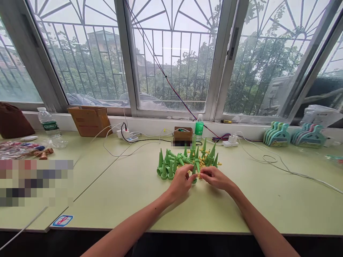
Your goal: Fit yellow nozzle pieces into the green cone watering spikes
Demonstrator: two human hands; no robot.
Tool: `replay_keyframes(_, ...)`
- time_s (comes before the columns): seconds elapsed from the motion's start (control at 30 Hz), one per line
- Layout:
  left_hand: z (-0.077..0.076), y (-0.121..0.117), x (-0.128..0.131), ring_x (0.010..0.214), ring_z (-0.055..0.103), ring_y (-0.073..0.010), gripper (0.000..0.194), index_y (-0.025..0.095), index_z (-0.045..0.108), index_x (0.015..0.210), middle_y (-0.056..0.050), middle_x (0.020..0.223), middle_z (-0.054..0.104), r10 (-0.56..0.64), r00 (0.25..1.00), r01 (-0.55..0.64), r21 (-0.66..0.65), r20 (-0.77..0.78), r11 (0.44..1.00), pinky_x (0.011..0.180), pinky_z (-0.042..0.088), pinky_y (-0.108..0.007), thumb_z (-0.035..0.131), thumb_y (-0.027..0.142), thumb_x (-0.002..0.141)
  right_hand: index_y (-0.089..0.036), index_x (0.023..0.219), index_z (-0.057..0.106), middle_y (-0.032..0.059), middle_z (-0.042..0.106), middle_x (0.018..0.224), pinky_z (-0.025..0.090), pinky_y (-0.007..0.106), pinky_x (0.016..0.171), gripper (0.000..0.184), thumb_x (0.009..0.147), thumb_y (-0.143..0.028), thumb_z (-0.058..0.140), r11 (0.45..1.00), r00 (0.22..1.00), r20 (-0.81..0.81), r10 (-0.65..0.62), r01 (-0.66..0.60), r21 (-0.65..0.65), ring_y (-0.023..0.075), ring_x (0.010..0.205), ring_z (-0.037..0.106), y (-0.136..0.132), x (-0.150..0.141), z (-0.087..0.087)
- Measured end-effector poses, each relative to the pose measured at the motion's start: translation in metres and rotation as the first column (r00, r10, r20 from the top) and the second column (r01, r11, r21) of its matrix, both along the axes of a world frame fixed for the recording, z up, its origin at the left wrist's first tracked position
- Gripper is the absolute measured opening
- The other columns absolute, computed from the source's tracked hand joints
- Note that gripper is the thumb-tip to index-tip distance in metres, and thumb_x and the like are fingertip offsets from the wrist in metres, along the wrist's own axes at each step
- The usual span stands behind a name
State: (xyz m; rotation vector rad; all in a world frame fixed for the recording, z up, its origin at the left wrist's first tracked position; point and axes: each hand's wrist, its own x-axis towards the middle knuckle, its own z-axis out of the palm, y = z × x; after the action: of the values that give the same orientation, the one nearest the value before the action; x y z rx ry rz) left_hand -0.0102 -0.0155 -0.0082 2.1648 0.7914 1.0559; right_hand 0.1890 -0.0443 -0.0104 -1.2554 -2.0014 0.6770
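My left hand [182,181] is closed around a green plastic watering spike [194,174], which points up just above the tabletop. Between the fingertips of my right hand [216,177] is a small yellow valve piece [198,175], pressed against the side of that spike. Whether the valve sits in the spike or only touches it cannot be made out. Right behind both hands spreads a pile of green spikes [164,173], some upright and others lying down. Small yellow valve pieces [219,164] are mixed in among them.
Behind the pile stand a small brown box [183,133] and a green-labelled bottle [199,127]. White cables [278,165] cross the pale green table [268,207]. A cardboard box [91,121] and a water bottle [49,125] are at left, small hangers [276,135] at right.
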Motion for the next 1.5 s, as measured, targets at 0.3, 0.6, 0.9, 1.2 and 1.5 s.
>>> replay_keyframes(0.3,0.0,0.0,0.001,0.054,0.05,-0.0091,0.008,0.017,0.056,0.084,0.001,0.077,0.059,-0.007,1.0,0.007,-0.017,-0.019,1.0,0.054,0.039,-0.021,0.052,0.024,0.086,-0.016,0.063,0.052,-0.0041,0.038,0.054,0.027,0.023,0.049,0.039,0.092,-0.04,0.044,0.998,0.998,-0.033,-0.056,0.055,-0.039,0.01,0.051,0.034,0.001,-0.003,-0.001)
replay_keyframes(0.6,-0.002,0.001,0.0,0.051,0.051,-0.0108,0.007,0.018,0.054,0.084,0.002,0.065,0.057,0.013,0.999,-0.014,-0.035,-0.033,0.999,0.054,0.04,-0.023,0.05,0.023,0.086,-0.016,0.064,0.055,-0.0042,0.038,0.054,0.025,0.023,0.048,0.042,0.092,-0.045,0.046,0.997,0.997,-0.046,-0.07,0.069,-0.022,0.0094,0.05,0.033,0.001,-0.004,-0.001)
replay_keyframes(0.9,-0.008,0.002,0.0,0.061,0.057,-0.0115,0.013,0.019,0.055,0.097,-0.003,0.091,0.064,-0.045,0.998,0.044,-0.029,-0.051,0.999,0.056,0.045,-0.023,0.052,0.019,0.084,-0.016,0.077,0.057,-0.0055,0.042,0.052,0.029,0.022,0.046,0.033,0.09,-0.046,0.052,0.997,0.985,-0.168,-0.043,0.031,-0.077,0.0092,0.047,0.037,-0.002,-0.007,0.001)
replay_keyframes(1.2,-0.012,0.003,0.002,0.053,0.059,-0.0101,0.023,0.02,0.05,0.106,-0.004,0.093,0.062,-0.163,0.985,0.169,-0.208,0.048,0.963,0.042,0.047,-0.02,0.056,0.027,0.085,-0.016,0.093,0.061,-0.0053,0.045,0.056,0.028,0.023,0.048,0.031,0.084,-0.046,0.063,1.0,0.992,-0.122,-0.016,0.016,-0.003,0.0096,0.051,0.036,-0.004,-0.008,0.0)
replay_keyframes(1.5,-0.01,-0.002,0.002,0.054,0.06,-0.0085,0.029,0.02,0.047,0.109,-0.005,0.098,0.059,-0.188,0.98,0.199,-0.243,0.068,0.949,0.041,0.047,-0.018,0.055,0.019,0.081,-0.016,0.077,0.061,-0.0053,0.039,0.055,0.028,0.023,0.048,0.032,0.085,-0.047,0.06,0.998,0.993,-0.112,-0.033,0.039,0.056,0.0094,0.051,0.032,-0.005,-0.01,-0.003)
